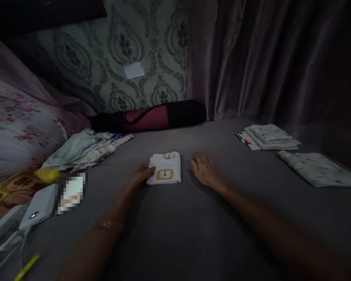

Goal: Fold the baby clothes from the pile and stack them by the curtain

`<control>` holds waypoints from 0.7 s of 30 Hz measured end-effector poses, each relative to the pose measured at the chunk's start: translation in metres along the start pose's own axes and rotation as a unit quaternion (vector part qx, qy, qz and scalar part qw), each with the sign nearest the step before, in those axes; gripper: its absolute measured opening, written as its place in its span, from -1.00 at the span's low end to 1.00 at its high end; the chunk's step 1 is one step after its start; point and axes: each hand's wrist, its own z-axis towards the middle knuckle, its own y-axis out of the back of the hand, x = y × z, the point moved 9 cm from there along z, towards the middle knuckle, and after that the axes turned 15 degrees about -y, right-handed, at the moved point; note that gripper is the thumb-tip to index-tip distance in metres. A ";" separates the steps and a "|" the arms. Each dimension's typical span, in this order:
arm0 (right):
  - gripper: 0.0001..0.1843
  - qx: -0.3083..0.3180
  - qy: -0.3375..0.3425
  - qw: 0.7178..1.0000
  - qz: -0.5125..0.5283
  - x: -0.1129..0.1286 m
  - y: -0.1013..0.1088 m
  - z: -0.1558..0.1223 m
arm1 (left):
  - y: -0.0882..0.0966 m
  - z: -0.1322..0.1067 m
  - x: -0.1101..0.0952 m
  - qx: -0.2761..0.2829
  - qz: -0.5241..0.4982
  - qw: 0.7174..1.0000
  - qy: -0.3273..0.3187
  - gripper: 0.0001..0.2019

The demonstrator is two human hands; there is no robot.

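Note:
A white cloth with yellow lion faces lies folded into a small, neat rectangle on the grey bed sheet. At its left edge is my left hand, its thumb over the top of the cloth and its other fingers partly hidden; it appears to pinch that edge. To the right of the cloth and apart from it, my right hand rests palm down on the sheet, fingers stretched out and holding nothing.
On the right lie a stack of folded cloths and a single folded cloth. A loose clothes pile, a white device with cables and a blurred-out item are on the left. A black-and-pink long bag lies along the wall.

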 end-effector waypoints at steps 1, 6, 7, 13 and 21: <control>-0.41 -0.003 -0.003 1.000 0.001 -0.005 0.000 -0.001 | -0.001 0.001 0.000 -0.002 0.002 1.000 0.014 -0.72; -0.42 0.000 -0.016 1.000 0.021 -0.009 -0.001 -0.010 | -0.010 0.003 -0.001 0.026 -0.023 0.998 0.044 -0.69; -0.42 0.000 -0.020 0.999 0.025 -0.009 0.000 -0.011 | -0.011 0.002 0.000 0.028 -0.031 0.998 0.049 -0.69; -0.40 0.016 -0.031 0.999 0.034 -0.013 -0.001 -0.009 | -0.011 0.005 -0.004 0.030 -0.108 0.992 0.056 -0.73; -0.44 0.000 -0.023 0.999 0.037 -0.010 0.009 -0.015 | -0.010 0.005 -0.021 0.046 -0.149 0.985 0.078 -0.72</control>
